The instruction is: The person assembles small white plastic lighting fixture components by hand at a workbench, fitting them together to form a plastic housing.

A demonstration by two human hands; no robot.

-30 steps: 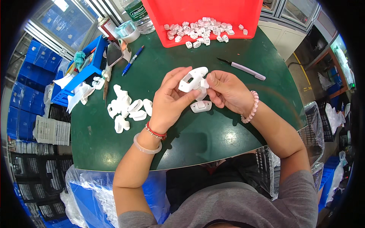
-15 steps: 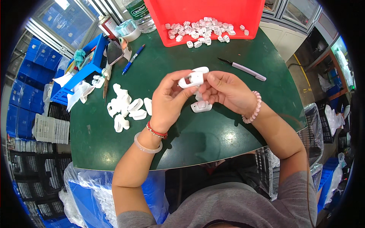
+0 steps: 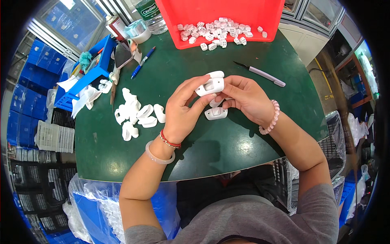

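Note:
A white plastic housing (image 3: 210, 86) with a recess in its middle and small holes at its ends is held up over the green table. My left hand (image 3: 183, 106) pinches it between thumb and fingers from the left. At its right end, my right hand (image 3: 246, 96) grips it with closed fingers. Just below, a similar white piece (image 3: 216, 113) lies on the table, and another white part is half hidden behind my fingers. A white piece (image 3: 216, 75) also shows just beyond the held housing. Left of my left hand lies a loose pile of white plastic parts (image 3: 132, 107).
A red bin (image 3: 221, 8) at the back holds many small white blocks (image 3: 219, 30), a few at its front lip. A pen-like cutter (image 3: 266, 76) lies right, a blue pen (image 3: 143, 62) left. A blue tray (image 3: 106, 57), tape roll (image 3: 139, 32) and water bottle (image 3: 152, 16) stand back left.
The white housing has been turned so its recessed face and end holes show more fully. My right fingers have shifted slightly along its right end.

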